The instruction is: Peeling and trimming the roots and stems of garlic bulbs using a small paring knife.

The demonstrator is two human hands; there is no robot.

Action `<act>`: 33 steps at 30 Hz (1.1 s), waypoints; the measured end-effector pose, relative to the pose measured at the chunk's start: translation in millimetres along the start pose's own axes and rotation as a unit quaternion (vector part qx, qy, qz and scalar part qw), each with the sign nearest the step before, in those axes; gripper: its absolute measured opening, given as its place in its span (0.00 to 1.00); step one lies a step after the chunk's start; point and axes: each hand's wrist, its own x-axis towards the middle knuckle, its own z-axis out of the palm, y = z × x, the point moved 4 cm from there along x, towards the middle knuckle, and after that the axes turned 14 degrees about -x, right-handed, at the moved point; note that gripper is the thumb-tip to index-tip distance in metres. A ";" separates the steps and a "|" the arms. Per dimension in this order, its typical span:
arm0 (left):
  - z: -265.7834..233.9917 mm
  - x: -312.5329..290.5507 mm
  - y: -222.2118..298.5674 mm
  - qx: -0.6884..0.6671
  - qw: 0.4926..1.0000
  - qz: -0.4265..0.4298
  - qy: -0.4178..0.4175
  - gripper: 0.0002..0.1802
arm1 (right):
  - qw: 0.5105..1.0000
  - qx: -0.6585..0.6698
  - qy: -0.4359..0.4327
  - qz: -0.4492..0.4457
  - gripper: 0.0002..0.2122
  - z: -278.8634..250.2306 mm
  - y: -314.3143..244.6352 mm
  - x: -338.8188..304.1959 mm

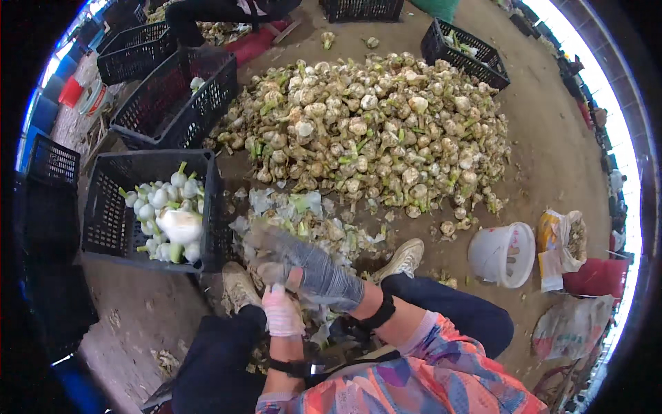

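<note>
Over a litter of papery skins (348, 238) on a dirt floor (545, 152), a grey-gloved right hand (307, 265) overlaps a pale-gloved left hand (282, 312), the fingers too blurred and hidden to tell whether they hold anything. Soiled garlic bulbs (369, 127) are heaped ahead, and whiter bulbs (160, 199) lie in a black crate (107, 214) at left. A loose grip could drop a bulb among the skins, while a hard toss into the crate could bruise others

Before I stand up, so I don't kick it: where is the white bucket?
In the head view, the white bucket is on the right, past the right shoe and just left of the yellow-and-white sack.
</note>
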 end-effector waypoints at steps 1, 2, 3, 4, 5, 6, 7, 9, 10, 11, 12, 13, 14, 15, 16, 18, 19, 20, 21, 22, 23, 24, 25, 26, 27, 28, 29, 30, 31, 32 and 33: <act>20.0 -9.2 16.7 -0.022 1.000 -0.008 -0.005 0.13 | 0.995 -0.099 -0.002 0.025 0.35 -12.7 3.1 3.7; 30.6 -11.8 25.0 -0.025 0.997 -0.033 -0.063 0.19 | 0.978 -0.201 -0.001 0.049 0.36 -24.7 3.8 6.9; 30.3 -12.7 33.3 -0.028 0.992 -0.051 -0.115 0.24 | 0.957 -0.271 0.001 0.101 0.38 -27.0 15.4 10.5; 30.4 -15.1 32.9 -0.032 0.982 -0.075 -0.171 0.30 | 0.947 -0.298 -0.008 0.118 0.38 -27.8 25.2 5.2; 25.0 -18.4 26.7 -0.001 0.977 -0.062 -0.203 0.34 | 0.936 -0.323 -0.017 0.135 0.38 -25.4 38.4 -5.4; 28.2 -24.1 29.0 0.054 0.983 -0.046 -0.169 0.37 | 0.925 -0.348 -0.027 0.151 0.39 -22.6 52.2 -15.4; 32.9 -25.9 29.8 0.104 0.981 -0.056 -0.155 0.37 | 0.942 -0.307 -0.018 0.136 0.39 -22.2 61.1 -25.6; 33.1 -25.2 32.2 0.158 0.978 -0.055 -0.127 0.32 | 0.972 -0.211 -0.001 0.101 0.40 -17.5 68.5 -34.7; 29.5 -21.9 30.6 0.163 0.977 -0.041 -0.130 0.31 | 0.980 -0.155 -0.009 0.126 0.40 -16.9 71.4 -34.7; 24.8 -16.4 26.3 0.168 0.976 -0.027 -0.134 0.30 | 0.984 -0.098 -0.017 0.149 0.40 -16.0 72.6 -35.4; 23.4 -14.7 24.1 0.176 0.975 -0.019 -0.135 0.28 | 0.983 -0.038 -0.023 0.177 0.41 -13.6 74.1 -38.8; 29.2 -19.4 28.1 0.179 0.971 -0.040 -0.152 0.27 | 0.988 -0.042 -0.009 0.150 0.41 -11.2 80.4 -39.4; 23.2 -15.1 25.0 0.227 0.958 -0.021 -0.172 0.27 | 0.985 -0.040 -0.009 0.165 0.41 -10.7 84.3 -41.4; 7.6 -6.3 20.5 0.271 0.943 0.001 -0.191 0.28 | 0.983 -0.040 -0.012 0.180 0.41 -10.0 80.6 -39.6; -1.3 1.0 18.1 0.314 0.925 0.024 -0.212 0.28 | 0.980 -0.043 -0.014 0.192 0.40 -11.0 75.9 -36.3; -12.8 0.9 14.6 0.430 0.870 0.097 -0.218 0.28 | 0.980 -0.061 0.002 0.192 0.39 -12.0 69.2 -29.9; 19.8 -17.7 18.2 0.369 0.896 0.099 -0.227 0.28 | 0.980 -0.084 0.017 0.179 0.38 -18.1 66.6 -30.6; 46.5 -34.7 22.8 0.307 0.917 0.100 -0.236 0.27 | 0.980 -0.106 0.034 0.165 0.37 -23.3 62.5 -33.6; 55.4 -44.0 25.6 0.407 0.878 0.107 -0.226 0.16 | 0.978 -0.147 0.056 0.137 0.36 -27.1 66.7 -36.8; 57.3 -45.2 25.7 0.433 0.856 0.126 -0.252 0.16 | 0.973 -0.187 0.078 0.114 0.34 -28.8 68.9 -41.5; 58.7 -43.6 23.8 0.458 0.832 0.146 -0.277 0.16 | 0.959 -0.246 0.090 0.109 0.33 -33.2 70.4 -45.6; 55.5 -45.5 18.5 0.488 0.806 0.148 -0.300 0.17 | 0.942 -0.296 0.102 0.119 0.32 -34.6 78.1 -58.8; 66.4 -50.2 21.5 0.558 0.746 0.164 -0.325 0.14 | 0.936 -0.293 0.088 0.175 0.30 -38.6 76.4 -59.8; 63.9 -50.7 19.2 0.575 0.722 0.184 -0.338 0.12 | 0.928 -0.289 0.069 0.227 0.29 -39.3 73.5 -59.6; 63.2 -51.3 17.1 0.587 0.697 0.210 -0.355 0.11 | 0.926 -0.295 0.054 0.231 0.30 -41.3 70.1 -57.8; 60.2 -54.5 13.8 0.597 0.671 0.235 -0.372 0.10 | 0.923 -0.301 0.040 0.236 0.30 -40.7 69.9 -60.9; 56.7 -60.7 8.9 0.609 0.651 0.258 -0.374 0.08 | 0.920 -0.317 0.040 0.228 0.30 -37.0 70.9 -66.7; 60.2 -66.0 5.6 0.630 0.628 0.248 -0.383 0.08 | 0.915 -0.338 0.045 0.216 0.30 -37.3 71.1 -70.1; 65.1 -72.5 4.6 0.651 0.604 0.238 -0.393 0.08 | 0.909 -0.358 0.051 0.205 0.30 -37.3 72.9 -73.8; 67.8 -75.8 2.3 0.672 0.579 0.228 -0.401 0.08 | 0.950 -0.194 0.062 0.237 0.30 -34.8 88.3 -81.0; 69.4 -78.6 1.5 0.655 0.569 0.265 -0.421 0.09 | 0.963 -0.025 0.069 0.260 0.30 -29.6 95.8 -81.2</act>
